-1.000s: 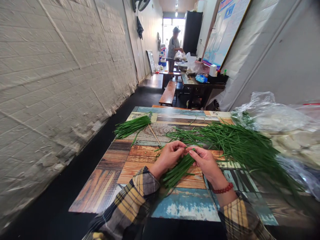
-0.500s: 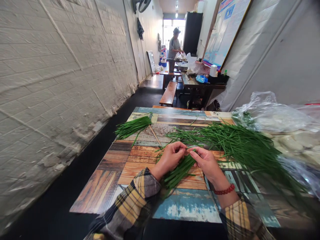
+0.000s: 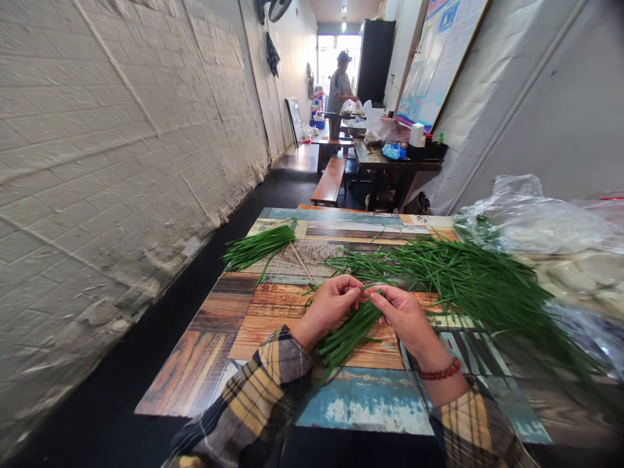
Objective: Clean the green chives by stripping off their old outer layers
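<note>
Both hands meet over a small bunch of garlic chives (image 3: 351,335) whose blades fan toward me. My left hand (image 3: 335,302) is closed, its thumb and forefinger pinched at the end of the bunch. My right hand (image 3: 402,313), with a red bead bracelet (image 3: 441,370) at the wrist, pinches the same end from the other side. What lies between the fingertips is mostly hidden. A thin skewer-like stick (image 3: 302,261) touches a separate bundle of chives (image 3: 260,247) at the far left. To the right spreads a large loose pile of chives (image 3: 468,276).
The patchwork wood table (image 3: 209,364) carries clear plastic bags (image 3: 546,221) with pale contents at the right. Beyond it stand a bench (image 3: 329,182) and another table (image 3: 380,159). A person (image 3: 340,88) stands at the back. A rough white wall (image 3: 121,162) runs along the left.
My hands stay nearly in place with the chives, with only slight finger movement. The person at the back has shifted a little.
</note>
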A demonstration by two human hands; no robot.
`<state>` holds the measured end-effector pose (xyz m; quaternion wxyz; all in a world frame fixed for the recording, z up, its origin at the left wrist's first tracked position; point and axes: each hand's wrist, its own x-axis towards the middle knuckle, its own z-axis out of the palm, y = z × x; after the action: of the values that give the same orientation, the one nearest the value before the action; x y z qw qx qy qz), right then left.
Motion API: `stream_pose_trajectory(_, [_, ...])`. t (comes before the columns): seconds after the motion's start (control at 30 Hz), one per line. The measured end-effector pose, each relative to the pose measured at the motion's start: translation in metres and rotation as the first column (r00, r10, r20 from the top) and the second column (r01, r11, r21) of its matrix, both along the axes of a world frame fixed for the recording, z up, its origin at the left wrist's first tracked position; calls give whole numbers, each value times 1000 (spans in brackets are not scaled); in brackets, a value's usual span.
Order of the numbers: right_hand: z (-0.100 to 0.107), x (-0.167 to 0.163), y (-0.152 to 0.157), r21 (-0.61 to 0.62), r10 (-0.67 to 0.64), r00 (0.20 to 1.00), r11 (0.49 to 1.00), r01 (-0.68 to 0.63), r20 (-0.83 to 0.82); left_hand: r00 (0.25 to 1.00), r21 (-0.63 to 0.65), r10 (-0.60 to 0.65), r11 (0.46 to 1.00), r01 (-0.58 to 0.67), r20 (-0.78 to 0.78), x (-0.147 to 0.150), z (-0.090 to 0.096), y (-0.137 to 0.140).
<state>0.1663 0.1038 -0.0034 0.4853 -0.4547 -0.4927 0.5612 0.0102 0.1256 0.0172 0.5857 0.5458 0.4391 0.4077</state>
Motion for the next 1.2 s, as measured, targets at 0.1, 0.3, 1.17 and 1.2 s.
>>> stream_pose_trajectory(0.1, [1,0,0,-5,-3,1000,1000,3,-13,1000,6,1,1000,-1,-2,0,0,0])
stream_pose_trajectory(0.3, [1,0,1,-16,9,1000,1000,-9,-20,1000,23,-11,1000,12,-16,-1,-3,1])
stream_pose_trajectory(1.17, [-1,2,2,-20,29,1000,999,-28,10,995,190,-12,981,31,-104,-1,-13,4])
stream_pose_trajectory(1.2, [-2,2,2,-17,32,999,999,-32,19,995,186,-15,982,33,-101,-1,-13,4])
